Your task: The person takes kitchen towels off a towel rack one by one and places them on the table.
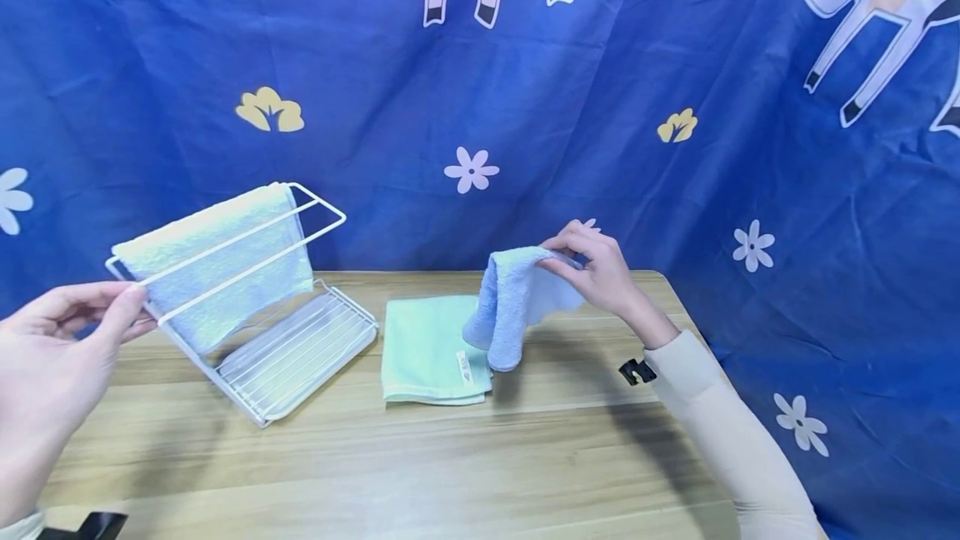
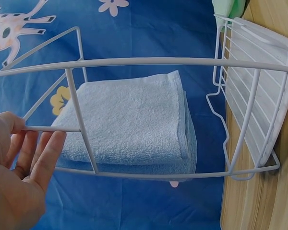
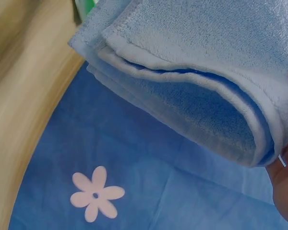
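Note:
My left hand (image 1: 71,357) pinches a bar of a white wire rack (image 1: 247,286), thumb on one side and fingers on the other in the left wrist view. A light blue towel (image 2: 129,120) hangs folded over the rack's upper bars. At the right, my right hand (image 1: 596,269) pinches a second blue towel (image 1: 513,290) by its upper edge. That towel droops in folds, its lower end overlapping a folded green towel (image 1: 427,348) in the head view. The green towel lies flat on the table with a small white label showing.
The rack's lower shelf holds a pale tray (image 1: 300,357) close over the wooden table (image 1: 420,473). A blue curtain (image 1: 375,123) printed with flowers and animals hangs behind the table and along its right side. Dark clips sit at both wrists.

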Demonstrator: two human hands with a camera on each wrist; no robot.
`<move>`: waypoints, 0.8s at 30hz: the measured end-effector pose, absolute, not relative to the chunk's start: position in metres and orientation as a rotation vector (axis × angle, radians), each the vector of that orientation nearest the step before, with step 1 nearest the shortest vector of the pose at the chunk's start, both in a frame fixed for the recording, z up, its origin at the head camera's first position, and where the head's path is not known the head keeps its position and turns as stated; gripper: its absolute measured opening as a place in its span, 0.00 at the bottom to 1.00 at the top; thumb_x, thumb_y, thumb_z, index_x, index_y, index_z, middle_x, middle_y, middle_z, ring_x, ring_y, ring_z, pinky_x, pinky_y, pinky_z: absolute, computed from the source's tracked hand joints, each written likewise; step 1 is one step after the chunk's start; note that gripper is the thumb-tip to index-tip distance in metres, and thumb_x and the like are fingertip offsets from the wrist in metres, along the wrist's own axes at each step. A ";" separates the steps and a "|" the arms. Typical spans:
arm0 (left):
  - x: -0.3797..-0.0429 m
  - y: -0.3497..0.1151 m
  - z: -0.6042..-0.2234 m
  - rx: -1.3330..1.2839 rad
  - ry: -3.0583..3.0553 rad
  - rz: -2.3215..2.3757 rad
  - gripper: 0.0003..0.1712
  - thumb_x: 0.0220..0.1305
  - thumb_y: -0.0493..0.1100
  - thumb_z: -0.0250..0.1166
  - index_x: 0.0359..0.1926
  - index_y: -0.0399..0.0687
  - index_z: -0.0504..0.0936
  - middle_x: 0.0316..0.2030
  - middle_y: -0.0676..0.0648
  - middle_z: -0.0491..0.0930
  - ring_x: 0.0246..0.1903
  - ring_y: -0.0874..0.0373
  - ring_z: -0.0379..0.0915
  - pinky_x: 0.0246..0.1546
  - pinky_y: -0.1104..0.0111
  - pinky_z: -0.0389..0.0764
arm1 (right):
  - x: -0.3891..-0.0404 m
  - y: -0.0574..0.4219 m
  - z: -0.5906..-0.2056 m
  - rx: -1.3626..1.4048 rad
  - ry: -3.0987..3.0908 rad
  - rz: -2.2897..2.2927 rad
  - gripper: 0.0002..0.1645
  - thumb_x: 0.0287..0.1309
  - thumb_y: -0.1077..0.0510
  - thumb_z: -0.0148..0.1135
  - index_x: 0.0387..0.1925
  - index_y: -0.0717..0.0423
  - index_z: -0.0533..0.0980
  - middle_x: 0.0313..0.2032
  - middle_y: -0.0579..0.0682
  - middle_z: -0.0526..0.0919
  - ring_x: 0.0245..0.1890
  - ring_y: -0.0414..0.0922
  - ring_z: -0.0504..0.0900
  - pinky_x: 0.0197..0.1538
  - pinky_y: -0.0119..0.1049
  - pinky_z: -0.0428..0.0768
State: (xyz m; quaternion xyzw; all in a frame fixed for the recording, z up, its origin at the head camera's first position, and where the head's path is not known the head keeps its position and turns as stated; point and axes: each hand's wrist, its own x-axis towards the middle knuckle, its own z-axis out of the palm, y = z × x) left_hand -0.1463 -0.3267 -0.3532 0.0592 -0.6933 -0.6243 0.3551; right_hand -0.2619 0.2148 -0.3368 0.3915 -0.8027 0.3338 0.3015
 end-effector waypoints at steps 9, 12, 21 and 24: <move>-0.145 -0.327 -0.351 0.229 -1.878 -1.516 0.13 0.66 0.27 0.70 0.37 0.51 0.89 0.26 0.61 0.87 0.22 0.74 0.85 0.24 0.82 0.89 | -0.246 0.231 -0.352 1.041 -2.177 0.844 0.12 0.51 0.66 0.81 0.38 0.56 0.89 0.29 0.47 0.82 0.28 0.39 0.76 0.28 0.27 0.77; -0.144 -0.325 -0.350 0.239 -1.887 -1.519 0.13 0.66 0.27 0.69 0.36 0.52 0.88 0.25 0.62 0.87 0.21 0.74 0.85 0.25 0.83 0.89 | -0.241 0.237 -0.356 1.052 -2.193 0.863 0.12 0.51 0.68 0.80 0.39 0.55 0.89 0.30 0.46 0.83 0.28 0.36 0.76 0.28 0.21 0.78; -0.143 -0.325 -0.348 0.245 -1.901 -1.486 0.14 0.66 0.27 0.70 0.36 0.54 0.88 0.27 0.63 0.87 0.21 0.74 0.85 0.24 0.83 0.88 | -0.221 0.251 -0.362 1.025 -2.320 0.820 0.11 0.55 0.63 0.80 0.39 0.49 0.89 0.32 0.41 0.84 0.29 0.32 0.74 0.28 0.20 0.77; -0.143 -0.325 -0.348 0.242 -1.876 -1.524 0.13 0.65 0.27 0.70 0.36 0.51 0.89 0.26 0.61 0.87 0.20 0.73 0.85 0.23 0.82 0.88 | -0.216 0.256 -0.362 1.021 -2.343 0.793 0.10 0.55 0.62 0.80 0.39 0.48 0.89 0.33 0.40 0.84 0.30 0.32 0.74 0.27 0.20 0.76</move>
